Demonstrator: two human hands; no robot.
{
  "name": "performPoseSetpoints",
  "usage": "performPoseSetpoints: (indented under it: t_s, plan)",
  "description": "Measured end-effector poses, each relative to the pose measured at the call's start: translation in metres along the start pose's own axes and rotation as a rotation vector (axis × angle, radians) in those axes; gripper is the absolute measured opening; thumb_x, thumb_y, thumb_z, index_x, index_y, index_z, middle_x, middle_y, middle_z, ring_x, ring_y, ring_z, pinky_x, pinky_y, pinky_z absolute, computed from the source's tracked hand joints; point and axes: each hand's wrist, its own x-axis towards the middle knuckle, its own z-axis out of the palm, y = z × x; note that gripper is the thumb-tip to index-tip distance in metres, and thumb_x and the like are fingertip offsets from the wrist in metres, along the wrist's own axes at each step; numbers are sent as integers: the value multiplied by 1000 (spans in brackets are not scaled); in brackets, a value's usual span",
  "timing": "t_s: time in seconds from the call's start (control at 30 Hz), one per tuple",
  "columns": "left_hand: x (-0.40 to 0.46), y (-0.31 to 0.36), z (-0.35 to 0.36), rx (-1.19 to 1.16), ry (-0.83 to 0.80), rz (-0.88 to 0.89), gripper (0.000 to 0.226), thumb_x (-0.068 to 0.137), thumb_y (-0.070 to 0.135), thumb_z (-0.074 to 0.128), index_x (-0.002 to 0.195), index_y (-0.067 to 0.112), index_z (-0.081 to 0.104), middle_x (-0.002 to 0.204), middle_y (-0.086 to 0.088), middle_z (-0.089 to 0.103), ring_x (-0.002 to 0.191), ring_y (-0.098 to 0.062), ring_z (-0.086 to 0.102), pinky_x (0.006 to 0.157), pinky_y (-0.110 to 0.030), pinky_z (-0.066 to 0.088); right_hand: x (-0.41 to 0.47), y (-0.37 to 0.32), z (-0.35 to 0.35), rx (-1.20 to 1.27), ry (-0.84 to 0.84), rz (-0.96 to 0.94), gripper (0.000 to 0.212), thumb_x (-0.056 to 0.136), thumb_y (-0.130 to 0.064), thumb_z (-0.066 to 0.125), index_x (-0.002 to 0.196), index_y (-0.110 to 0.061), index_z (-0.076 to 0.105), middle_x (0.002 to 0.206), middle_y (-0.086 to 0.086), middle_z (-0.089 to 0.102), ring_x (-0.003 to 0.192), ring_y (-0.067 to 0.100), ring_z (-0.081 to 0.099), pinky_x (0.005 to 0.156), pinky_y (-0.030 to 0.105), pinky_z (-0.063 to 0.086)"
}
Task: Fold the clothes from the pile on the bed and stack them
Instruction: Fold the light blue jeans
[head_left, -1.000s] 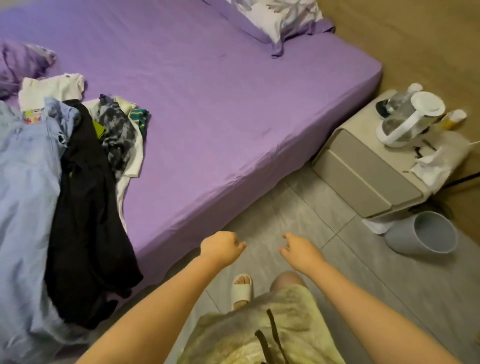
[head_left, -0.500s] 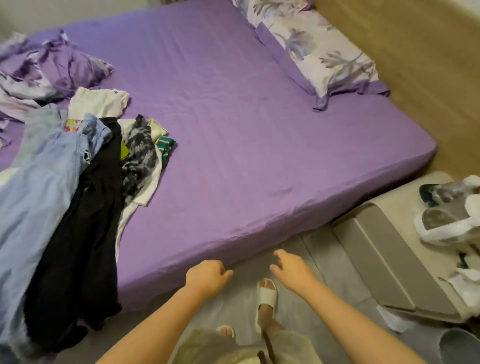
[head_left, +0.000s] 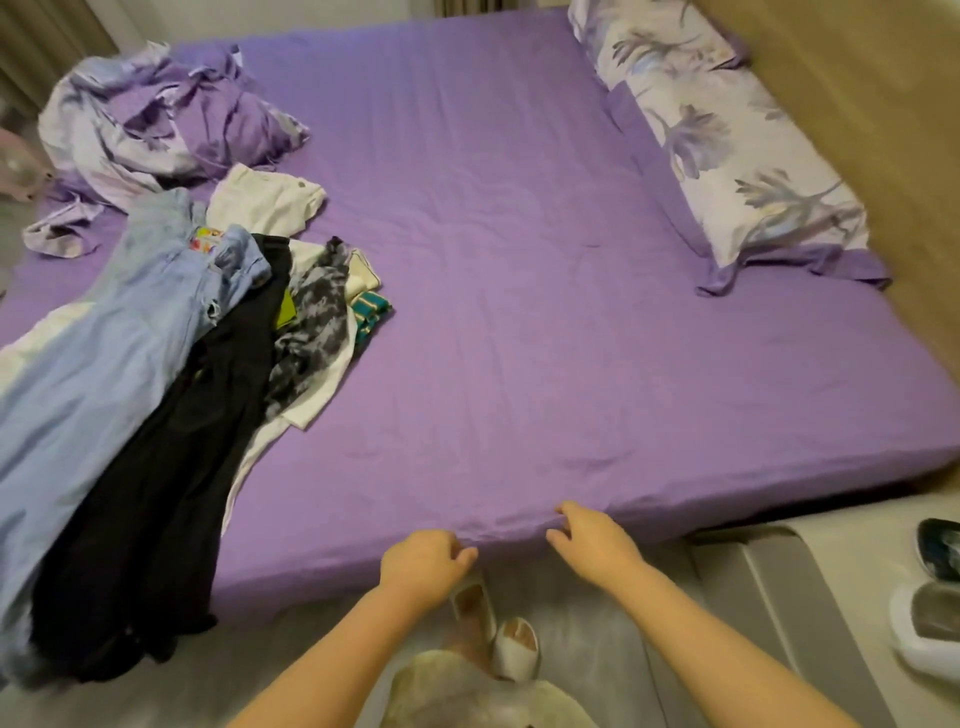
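At the near edge of the bed (head_left: 519, 312) I am holding both hands low, and neither is gripping anything. My left hand (head_left: 423, 564) is loosely curled and empty; my right hand (head_left: 592, 540) is relaxed with fingers part-spread, its fingertips (head_left: 563, 512) just reaching the sheet's edge, contact uncertain. The clothes pile (head_left: 171, 374) is lying well to the left of both hands, so the left hand is sitting nearer. Its long axis is running from the far left of the mattress down toward the near edge, with the light blue jeans (head_left: 104, 364) and the black garment (head_left: 171, 467) draping over onto the floor side. A grey patterned top (head_left: 311, 332) and a white garment (head_left: 265, 200) are lying on the pile's right and far sides. Judgement: the reach needs to go leftward; nothing is blocking it. A crumpled floral duvet (head_left: 156, 119) is sitting beyond the pile, a floral pillow (head_left: 727, 145) far right, a bedside cabinet (head_left: 779, 597) beside my right arm.
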Motion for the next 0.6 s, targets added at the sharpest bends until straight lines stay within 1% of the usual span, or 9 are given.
performPoseSetpoints:
  t_s: [0.07,0.17,0.33,0.43,0.6]
  plan:
    - [11,2,-10,-18,-3,-6,43,92,55,42,109,23,65,118,1,65,112,-22,59,88,-29,46,12,-4,-8,-12,-14,1,46,97,-37,45,137,-15,42,132,9,56,122,27,52,97,36,44]
    - [30,0,-26,-29,-9,-9,41,93,54,43,113,24,64,121,2,64,113,-21,58,89,-29,46,29,-12,-20,-11,-38,-5,48,98,-35,45,140,-14,39,136,10,53,125,26,50,100,34,42]
    - [63,-5,-57,-15,-16,3,43,93,55,43,115,23,62,122,2,64,114,-21,58,88,-28,45,66,-35,-46,-28,-10,-13,48,97,-34,47,140,-14,40,133,12,56,123,26,52,99,34,43]
    - [83,-5,-81,3,-6,21,44,94,54,42,116,22,62,123,0,63,115,-23,57,90,-30,46,88,-50,-60,-14,19,-37,48,97,-34,48,139,-12,41,132,13,57,122,27,53,97,34,43]
    - [99,-4,-103,-43,6,-25,43,95,53,43,115,21,62,119,-2,64,109,-24,59,86,-32,47,113,-69,-81,-42,-25,-82,49,96,-32,48,139,-11,40,132,14,56,122,29,53,98,36,44]
